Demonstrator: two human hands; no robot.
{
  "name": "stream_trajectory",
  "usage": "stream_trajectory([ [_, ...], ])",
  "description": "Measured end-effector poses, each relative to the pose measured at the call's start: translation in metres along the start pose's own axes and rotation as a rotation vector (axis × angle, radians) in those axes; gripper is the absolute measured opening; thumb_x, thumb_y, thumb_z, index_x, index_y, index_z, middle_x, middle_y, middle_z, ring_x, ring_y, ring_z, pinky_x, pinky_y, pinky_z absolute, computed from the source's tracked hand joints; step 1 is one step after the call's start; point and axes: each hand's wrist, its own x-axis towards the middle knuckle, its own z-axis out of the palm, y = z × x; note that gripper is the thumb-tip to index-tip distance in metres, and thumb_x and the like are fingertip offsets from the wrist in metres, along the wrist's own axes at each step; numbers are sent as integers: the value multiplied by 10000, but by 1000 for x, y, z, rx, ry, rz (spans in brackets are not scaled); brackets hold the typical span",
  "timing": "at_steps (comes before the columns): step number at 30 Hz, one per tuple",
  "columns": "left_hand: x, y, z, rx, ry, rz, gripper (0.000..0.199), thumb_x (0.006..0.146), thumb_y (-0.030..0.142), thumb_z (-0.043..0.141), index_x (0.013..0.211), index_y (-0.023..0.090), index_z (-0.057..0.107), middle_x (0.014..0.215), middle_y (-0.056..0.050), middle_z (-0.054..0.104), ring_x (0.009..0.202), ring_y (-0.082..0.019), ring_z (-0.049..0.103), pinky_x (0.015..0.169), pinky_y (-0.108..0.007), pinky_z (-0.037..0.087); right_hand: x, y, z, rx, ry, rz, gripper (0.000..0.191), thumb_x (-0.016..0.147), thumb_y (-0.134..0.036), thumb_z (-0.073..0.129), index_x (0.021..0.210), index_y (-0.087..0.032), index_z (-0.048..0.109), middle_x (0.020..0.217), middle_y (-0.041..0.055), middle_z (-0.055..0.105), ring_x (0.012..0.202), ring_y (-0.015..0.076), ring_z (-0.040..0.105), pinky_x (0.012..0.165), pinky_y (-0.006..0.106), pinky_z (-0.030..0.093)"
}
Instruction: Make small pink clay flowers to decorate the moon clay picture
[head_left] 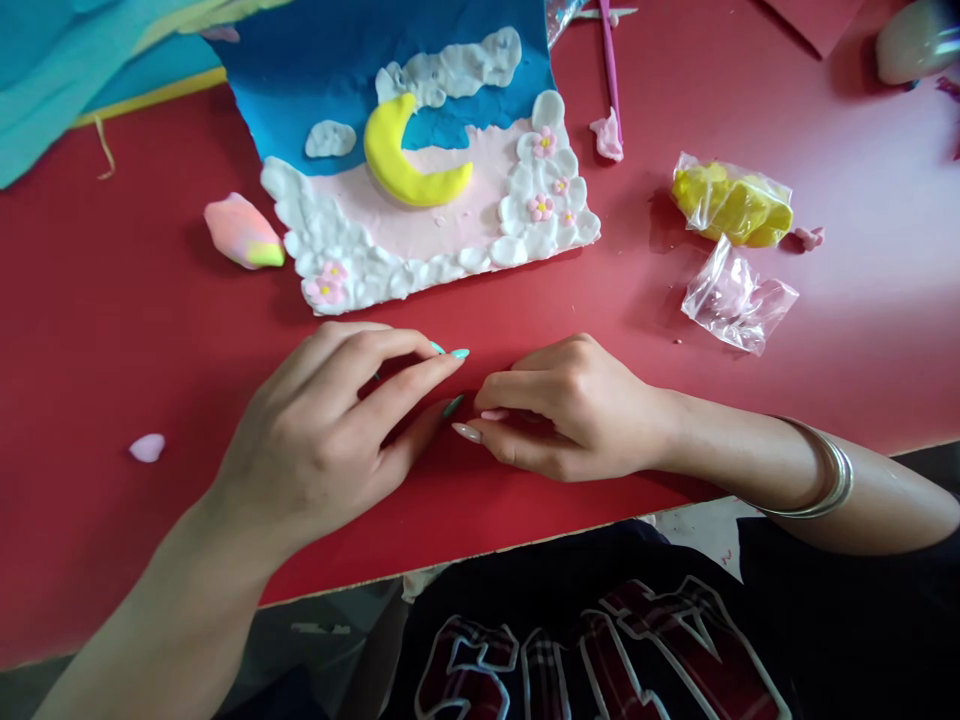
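Pink clay (495, 414), a small bit barely visible, sits pinched between the fingertips of our right hand (570, 415), low over the red table (112, 300) near its near edge. Our right hand is closed on this bit, thumb against curled fingers; a silver bangle (825, 485) circles that wrist. Our left hand (337, 440) rests just beside it on the left, fingers bent and drawn loosely together, the green-painted tips almost meeting the right fingertips; we cannot tell whether it grips anything.

Beyond the hands lies the clay picture (420, 200): a blue sky, white clouds, a yellow crescent moon (409, 165) on a pale pink ground, and small pink flowers (540, 205) on the white border. Left of it lies a pink lump with a yellow-green tip (241, 232); farther left and nearer, a small pale pink piece (147, 447). Right of the picture are a bag of yellow clay (731, 203) and, just nearer, a clear bag of pale pink clay (736, 298). A pink modelling tool (609, 70) lies at the far side, with a pink clay scrap (607, 138) at its near end.
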Motion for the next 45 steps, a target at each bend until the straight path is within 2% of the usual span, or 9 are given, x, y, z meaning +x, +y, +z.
stream_trajectory([
  [18, -1, -3, -1, -35, -23, -1, 332, 809, 169, 526, 1107, 307, 572, 1000, -24, 632, 908, -243, 602, 761, -415, 520, -1, 0, 0, -20, 9, -15, 295, 885, -300, 439, 694, -126, 581, 533, -10, 503, 467, 60, 397, 486, 217, 250],
  [31, -3, -4, 2, 74, 19, 73, 361, 795, 163, 526, 1131, 293, 560, 999, -31, 637, 904, -241, 602, 753, -407, 531, 0, 0, 0, -26, -2, -5, 297, 884, -309, 438, 691, -132, 579, 538, -11, 503, 471, 65, 403, 491, 222, 256],
  [36, -1, -4, 1, 50, 8, 55, 372, 787, 134, 532, 1114, 309, 566, 983, -26, 641, 899, -234, 608, 761, -403, 535, 0, 0, 0, -21, 5, -9, 293, 881, -304, 442, 695, -128, 584, 536, -10, 503, 466, 62, 389, 490, 222, 248],
  [40, 0, -5, 1, 58, 41, 123, 404, 771, 113, 550, 1155, 240, 537, 976, -57, 634, 894, -234, 608, 760, -390, 535, -1, 0, 0, -20, 8, -16, 298, 885, -304, 433, 693, -128, 578, 539, -10, 499, 462, 60, 375, 489, 220, 241],
  [43, 1, -6, -1, 38, 60, 164, 466, 752, 171, 604, 1203, 196, 493, 1009, -76, 622, 926, -243, 601, 798, -399, 528, -1, 1, 0, -4, 7, -22, 294, 886, -302, 431, 699, -128, 576, 546, -13, 496, 467, 58, 374, 492, 219, 240],
  [45, 1, -7, -2, -13, 30, 138, 483, 743, 239, 631, 1205, 228, 489, 1047, -57, 617, 983, -250, 587, 847, -410, 515, -1, 1, -1, 21, 13, -25, 292, 887, -305, 435, 706, -127, 578, 549, -17, 495, 469, 54, 372, 493, 217, 240],
])
